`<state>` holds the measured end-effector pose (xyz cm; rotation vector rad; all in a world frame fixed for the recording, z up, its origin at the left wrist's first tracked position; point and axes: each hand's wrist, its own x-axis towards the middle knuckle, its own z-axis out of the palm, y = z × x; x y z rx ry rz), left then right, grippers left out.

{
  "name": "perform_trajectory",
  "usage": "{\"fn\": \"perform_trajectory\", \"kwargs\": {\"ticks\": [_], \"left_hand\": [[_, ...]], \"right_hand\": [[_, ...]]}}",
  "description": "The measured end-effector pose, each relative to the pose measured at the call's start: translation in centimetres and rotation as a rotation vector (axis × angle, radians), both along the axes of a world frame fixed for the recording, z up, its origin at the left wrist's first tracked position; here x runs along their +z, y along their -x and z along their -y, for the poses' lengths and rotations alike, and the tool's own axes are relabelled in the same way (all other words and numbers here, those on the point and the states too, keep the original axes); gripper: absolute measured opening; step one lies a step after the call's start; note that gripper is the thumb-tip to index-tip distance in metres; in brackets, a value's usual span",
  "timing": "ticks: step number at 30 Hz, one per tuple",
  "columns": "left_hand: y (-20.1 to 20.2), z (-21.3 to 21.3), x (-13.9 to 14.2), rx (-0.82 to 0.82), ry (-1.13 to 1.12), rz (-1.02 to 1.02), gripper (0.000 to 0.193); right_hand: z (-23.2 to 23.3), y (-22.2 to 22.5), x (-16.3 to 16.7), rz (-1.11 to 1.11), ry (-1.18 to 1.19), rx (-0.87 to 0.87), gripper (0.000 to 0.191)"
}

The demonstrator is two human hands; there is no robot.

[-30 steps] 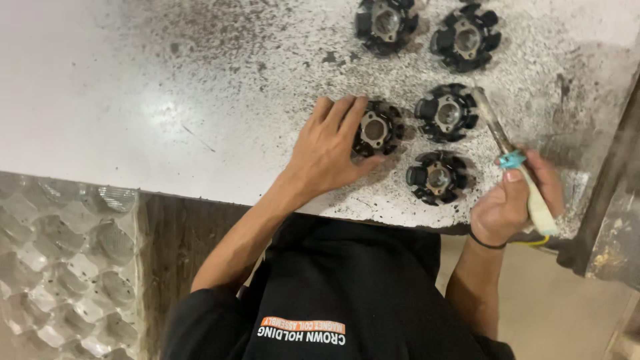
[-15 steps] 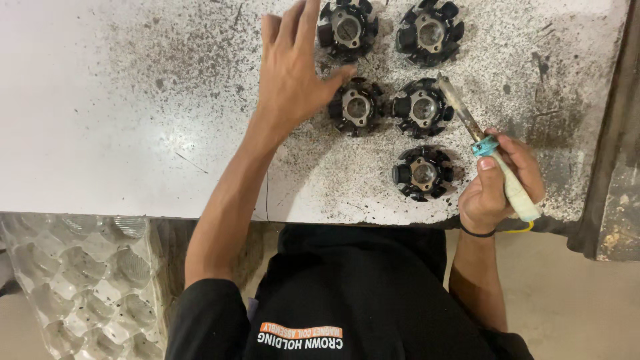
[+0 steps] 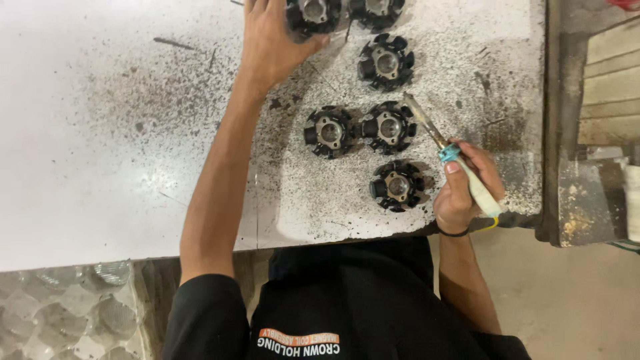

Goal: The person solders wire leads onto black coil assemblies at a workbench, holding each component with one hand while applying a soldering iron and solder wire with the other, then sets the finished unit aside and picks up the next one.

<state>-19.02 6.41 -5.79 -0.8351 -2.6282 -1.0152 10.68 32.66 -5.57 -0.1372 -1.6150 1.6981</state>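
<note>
Several black round toothed metal cores lie on a speckled white table (image 3: 120,147). My left hand (image 3: 273,40) stretches to the far side and rests on the far core (image 3: 312,13), thumb against its near rim. My right hand (image 3: 467,190) grips a soldering iron (image 3: 460,167) with a cream handle and a blue collar; its metal tip points up-left toward the middle right core (image 3: 388,127). Beside that one sits the middle left core (image 3: 329,131). The near core (image 3: 398,186) lies just left of my right hand.
Another core (image 3: 387,63) lies farther back and one more (image 3: 377,8) is cut by the top edge. A worn metal and wood ledge (image 3: 587,133) borders the table's right side. Embossed metal sheet (image 3: 60,313) shows below the table at lower left.
My left hand has left the middle left core and reached farther away to the far core. My right hand has kept hold of the soldering iron. The view shifted.
</note>
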Motion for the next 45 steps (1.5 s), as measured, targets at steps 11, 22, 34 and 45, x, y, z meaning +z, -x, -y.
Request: {"fn": "perform_trajectory", "kwargs": {"ticks": [11, 22, 34, 45], "left_hand": [[-15.2, 0.8, 3.5, -0.099, 0.191, 0.249, 0.094], [-8.0, -0.3, 0.5, -0.014, 0.015, 0.156, 0.097], [-7.5, -0.1, 1.3, -0.071, -0.074, 0.099, 0.099], [-10.5, 3.5, 4.8, 0.283, -0.474, -0.037, 0.024]], "right_hand": [[0.2, 0.2, 0.1, -0.011, 0.047, -0.012, 0.027], [-0.1, 0.4, 0.4, 0.012, 0.041, -0.022, 0.028], [-0.3, 0.5, 0.1, 0.039, 0.052, -0.025, 0.03], [-0.1, 0.6, 0.4, -0.004, 0.129, -0.061, 0.031]]}}
